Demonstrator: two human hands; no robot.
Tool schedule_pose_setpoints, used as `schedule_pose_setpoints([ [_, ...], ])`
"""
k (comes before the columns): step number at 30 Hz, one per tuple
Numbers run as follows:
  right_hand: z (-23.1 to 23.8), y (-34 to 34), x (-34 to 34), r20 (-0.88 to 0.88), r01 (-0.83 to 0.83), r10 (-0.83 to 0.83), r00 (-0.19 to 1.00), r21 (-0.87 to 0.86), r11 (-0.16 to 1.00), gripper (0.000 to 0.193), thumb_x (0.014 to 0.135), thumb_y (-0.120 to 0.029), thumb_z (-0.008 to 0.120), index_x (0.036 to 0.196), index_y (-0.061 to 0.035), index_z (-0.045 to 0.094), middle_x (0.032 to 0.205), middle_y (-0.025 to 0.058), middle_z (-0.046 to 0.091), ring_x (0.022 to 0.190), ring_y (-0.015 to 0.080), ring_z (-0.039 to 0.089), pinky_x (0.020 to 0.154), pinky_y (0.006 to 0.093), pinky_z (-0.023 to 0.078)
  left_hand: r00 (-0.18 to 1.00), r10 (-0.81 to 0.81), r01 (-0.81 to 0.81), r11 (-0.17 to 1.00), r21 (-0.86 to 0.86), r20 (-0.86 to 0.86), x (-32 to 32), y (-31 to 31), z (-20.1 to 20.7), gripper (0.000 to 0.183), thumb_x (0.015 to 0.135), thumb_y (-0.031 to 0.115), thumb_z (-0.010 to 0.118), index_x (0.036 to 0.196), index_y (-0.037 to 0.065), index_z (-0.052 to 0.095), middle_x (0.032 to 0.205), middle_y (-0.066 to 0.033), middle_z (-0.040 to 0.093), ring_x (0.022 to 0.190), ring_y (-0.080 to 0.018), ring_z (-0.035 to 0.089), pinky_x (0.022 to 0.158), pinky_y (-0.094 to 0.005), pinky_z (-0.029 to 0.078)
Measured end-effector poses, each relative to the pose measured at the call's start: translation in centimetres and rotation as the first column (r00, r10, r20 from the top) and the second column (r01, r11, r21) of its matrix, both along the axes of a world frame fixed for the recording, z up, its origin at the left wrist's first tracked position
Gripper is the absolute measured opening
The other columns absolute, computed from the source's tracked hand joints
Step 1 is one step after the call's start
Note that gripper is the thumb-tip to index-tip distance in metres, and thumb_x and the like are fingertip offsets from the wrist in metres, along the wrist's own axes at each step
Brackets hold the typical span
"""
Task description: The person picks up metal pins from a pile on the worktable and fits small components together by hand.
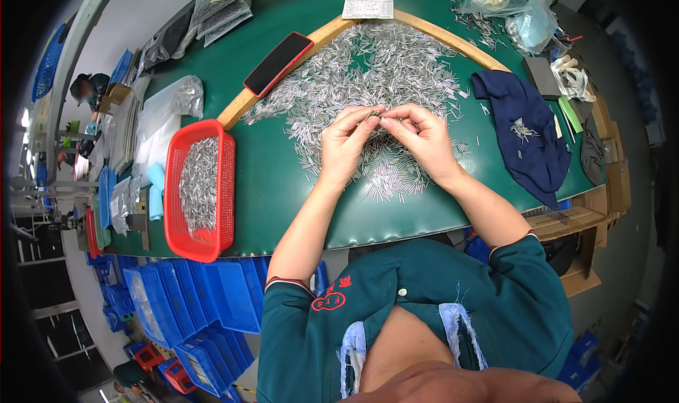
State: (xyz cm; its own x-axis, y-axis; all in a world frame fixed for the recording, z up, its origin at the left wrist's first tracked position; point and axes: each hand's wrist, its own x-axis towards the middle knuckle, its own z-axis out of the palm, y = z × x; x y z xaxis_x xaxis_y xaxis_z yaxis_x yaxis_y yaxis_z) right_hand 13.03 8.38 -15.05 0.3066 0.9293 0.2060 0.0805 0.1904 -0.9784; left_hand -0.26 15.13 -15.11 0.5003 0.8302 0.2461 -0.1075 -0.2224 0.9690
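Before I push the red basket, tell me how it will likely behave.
The basket looks fairly stiff: its walls stand upright. The many metal pieces inside likely make it heavy; lying loose, they may spill if it tips.

Blue cloth limits room beside the right hand.

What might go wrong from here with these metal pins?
The red basket reaches the near edge of the table; a bump might spill its pins. Small pieces pinched between the left hand and right hand could get lost in the pile. Loose pins on the dark blue cloth may scatter if it shifts.
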Motion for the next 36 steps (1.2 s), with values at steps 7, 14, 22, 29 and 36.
schedule_pose_setpoints([
  [7,-0.1,0.0,0.0,-0.048,-0.006,0.006,0.999,-0.002,1.000,0.011,0.078,-0.008,0.062,0.088,-0.0011,0.061,0.066,-0.0058,0.049,0.055,-0.0013,0.035,0.048,0.0150,0.030,0.998,-0.009,0.016,0.994,-0.112,0.060,0.0,-0.1,-0.2,0.017,0.080,0.006,0.058,0.096,0.001,0.063,0.091,-0.0072,0.060,0.086,-0.0124,0.055,0.076,-0.0219,0.044],
  [14,-0.4,0.2,-0.2,-0.086,0.015,-0.014,0.996,0.010,1.000,0.011,0.078,-0.008,0.062,0.086,-0.0012,0.061,0.068,-0.0055,0.052,0.057,-0.0018,0.037,0.049,0.0138,0.031,1.000,0.000,0.000,1.000,-0.020,0.027,0.2,-0.2,-0.5,0.018,0.080,0.006,0.058,0.096,0.001,0.063,0.093,-0.0071,0.061,0.085,-0.0123,0.055,0.076,-0.0227,0.044],
  [22,-0.4,0.2,-0.1,-0.064,0.009,-0.009,0.998,0.002,1.000,0.010,0.077,-0.009,0.064,0.083,-0.0017,0.061,0.060,-0.0079,0.045,0.054,-0.0015,0.034,0.047,0.0148,0.028,0.998,0.047,-0.040,0.990,0.138,-0.048,0.2,-0.4,-0.7,0.020,0.079,0.007,0.059,0.098,0.003,0.063,0.093,-0.0080,0.061,0.084,-0.0142,0.056,0.075,-0.0236,0.044],
  [29,-1.1,0.5,0.0,-0.140,-0.023,0.018,0.990,-0.036,0.999,0.011,0.078,-0.011,0.064,0.083,-0.0021,0.061,0.061,-0.0077,0.046,0.056,-0.0014,0.036,0.049,0.0144,0.030,0.979,0.134,-0.078,0.941,0.330,-0.151,0.2,-0.7,-0.5,0.023,0.077,0.004,0.059,0.100,0.005,0.062,0.088,-0.0086,0.060,0.080,-0.0165,0.058,0.071,-0.0253,0.046],
  [36,-1.1,0.9,0.4,-0.253,-0.021,0.014,0.967,-0.023,1.000,0.012,0.080,-0.012,0.062,0.085,-0.0014,0.060,0.066,-0.0056,0.052,0.060,-0.0003,0.042,0.055,0.0140,0.035,0.970,0.142,-0.016,0.846,0.532,-0.196,0.6,-0.7,0.0,0.027,0.077,0.004,0.059,0.103,0.005,0.060,0.084,-0.0098,0.058,0.076,-0.0184,0.057,0.066,-0.0259,0.046],
])
